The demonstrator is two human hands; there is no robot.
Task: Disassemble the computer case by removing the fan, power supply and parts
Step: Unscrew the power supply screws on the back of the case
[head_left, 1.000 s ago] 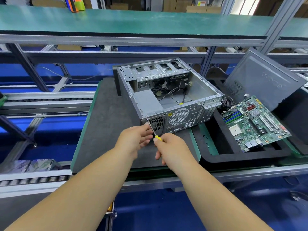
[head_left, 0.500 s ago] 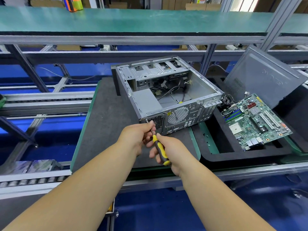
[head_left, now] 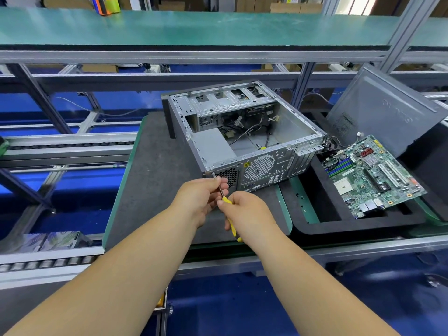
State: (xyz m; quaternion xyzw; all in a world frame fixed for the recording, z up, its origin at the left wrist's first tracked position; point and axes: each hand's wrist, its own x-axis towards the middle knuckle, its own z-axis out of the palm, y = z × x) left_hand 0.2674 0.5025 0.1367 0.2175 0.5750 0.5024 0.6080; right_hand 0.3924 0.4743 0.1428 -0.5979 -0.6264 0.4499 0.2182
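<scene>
An open grey computer case (head_left: 286,132) lies on its side on a dark mat (head_left: 155,180), rear panel facing me. The silver power supply (head_left: 213,146) sits in the case's near left corner, with loose cables behind it. My right hand (head_left: 247,212) grips the yellow-and-black handle of a screwdriver (head_left: 226,201). Its tip meets a screw at the rear panel's lower left corner (head_left: 213,174). My left hand (head_left: 203,197) pinches the metal shaft just behind the tip.
A green motherboard (head_left: 373,175) lies in a black foam tray (head_left: 339,224) to the right. The case's grey side panel (head_left: 388,110) leans behind it. Roller conveyor rails (head_left: 48,263) run on the left, and a green shelf (head_left: 194,27) spans overhead.
My right hand turned on the screwdriver handle, exposing it half a second ago and covering most of it now. The tip stayed at the same screw, and my left hand stayed on the shaft.
</scene>
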